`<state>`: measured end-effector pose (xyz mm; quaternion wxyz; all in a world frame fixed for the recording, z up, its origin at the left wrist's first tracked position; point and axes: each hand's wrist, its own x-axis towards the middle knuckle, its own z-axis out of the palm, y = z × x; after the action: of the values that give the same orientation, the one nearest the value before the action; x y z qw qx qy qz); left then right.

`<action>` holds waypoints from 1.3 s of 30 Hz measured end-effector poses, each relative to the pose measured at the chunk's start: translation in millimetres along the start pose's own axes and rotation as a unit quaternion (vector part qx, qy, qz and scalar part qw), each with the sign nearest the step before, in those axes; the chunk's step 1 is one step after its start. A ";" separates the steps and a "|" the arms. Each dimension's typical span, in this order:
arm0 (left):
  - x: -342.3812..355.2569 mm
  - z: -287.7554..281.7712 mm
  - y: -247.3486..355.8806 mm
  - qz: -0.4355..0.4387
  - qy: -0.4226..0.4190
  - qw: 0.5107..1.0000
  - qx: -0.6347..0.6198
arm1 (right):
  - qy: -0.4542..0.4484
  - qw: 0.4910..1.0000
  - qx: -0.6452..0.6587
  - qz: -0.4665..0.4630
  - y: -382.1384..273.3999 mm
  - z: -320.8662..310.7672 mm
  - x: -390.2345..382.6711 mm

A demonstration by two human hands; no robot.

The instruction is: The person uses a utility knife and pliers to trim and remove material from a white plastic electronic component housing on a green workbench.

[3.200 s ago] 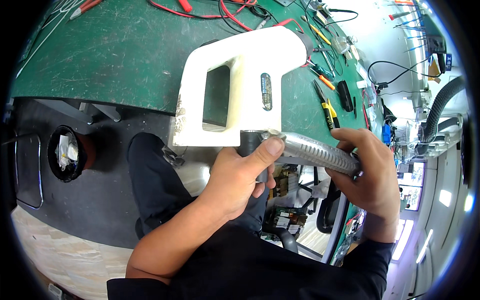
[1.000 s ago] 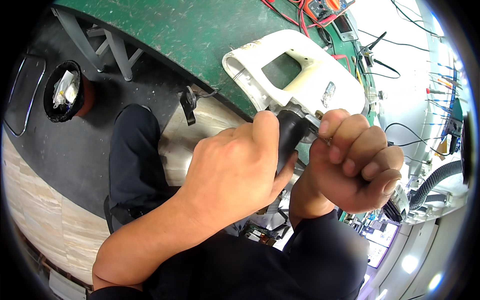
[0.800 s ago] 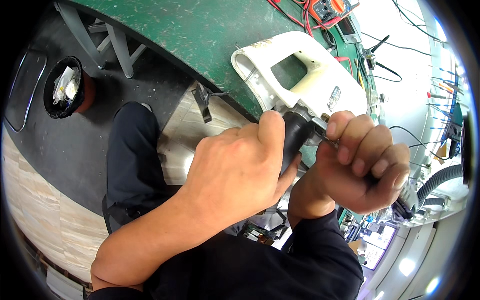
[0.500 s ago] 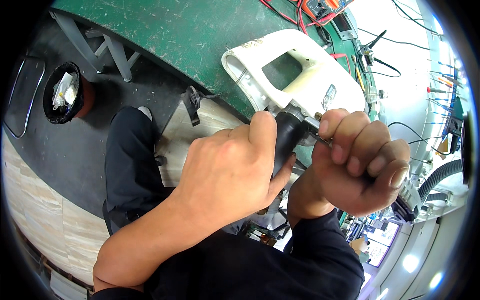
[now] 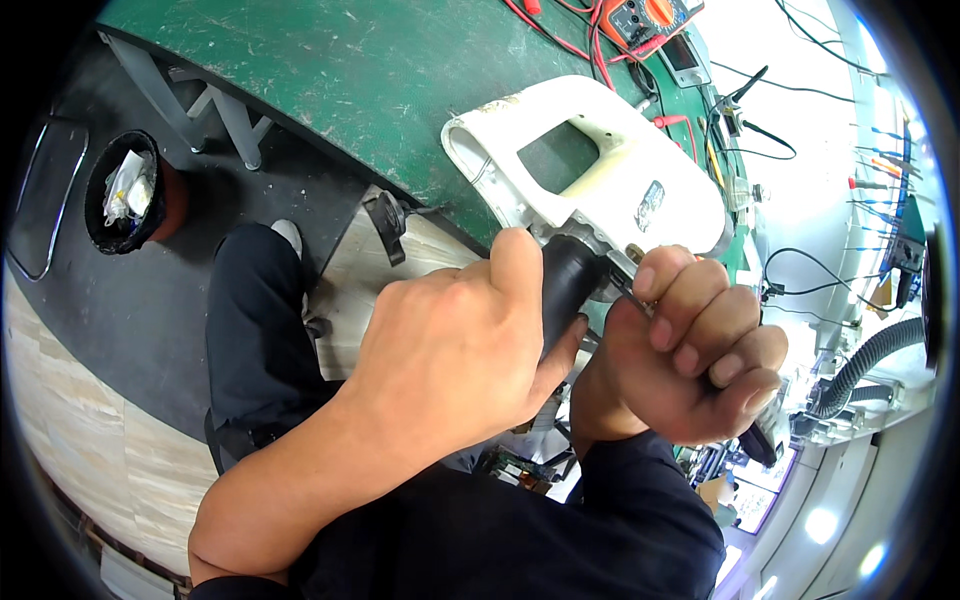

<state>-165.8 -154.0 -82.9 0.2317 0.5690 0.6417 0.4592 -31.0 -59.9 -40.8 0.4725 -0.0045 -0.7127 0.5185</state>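
A white, worn power-tool body [image 5: 610, 165] with a loop handle lies at the green bench's near edge. A black cylindrical part [image 5: 572, 285] joins its metal collar and points toward me. My left hand [image 5: 450, 340] is wrapped round that black part, its fingers mostly out of sight behind it. My right hand [image 5: 695, 345] is closed on a metal hand tool [image 5: 624, 270], whose slim tip rests beside the collar. A black end of what seems the same tool shows below the right hand; the fist hides the middle, so I cannot tell its exact kind.
On the green bench [image 5: 330, 70], a multimeter [image 5: 650, 15] with red and black leads lies at the back, next to a small grey device [image 5: 685, 60]. A lined bin [image 5: 130, 195] stands on the floor at left. A ribbed hose [image 5: 865, 365] runs at right.
My right hand and its tool have turned slightly, moving left and down. The white body sits a little lower in view. My left hand keeps its grip on the black part.
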 end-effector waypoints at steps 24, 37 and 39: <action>3.7 -2.7 -2.6 -0.005 -0.017 1.000 -0.023 | 0.040 0.995 -0.085 -0.043 0.3 13.7 -5.4; 3.4 -5.8 -2.8 -0.014 -0.042 0.999 -0.017 | 0.030 0.996 -0.071 -0.036 2.0 10.0 -7.2; 3.7 -5.2 -3.0 -0.014 -0.045 0.999 -0.018 | 0.082 0.992 -0.072 -0.066 6.1 15.9 -7.3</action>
<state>-172.5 -152.0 -82.2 0.2770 0.5758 0.6304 0.4408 -40.7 -72.3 -50.5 0.5609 -0.0340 -0.7056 0.4318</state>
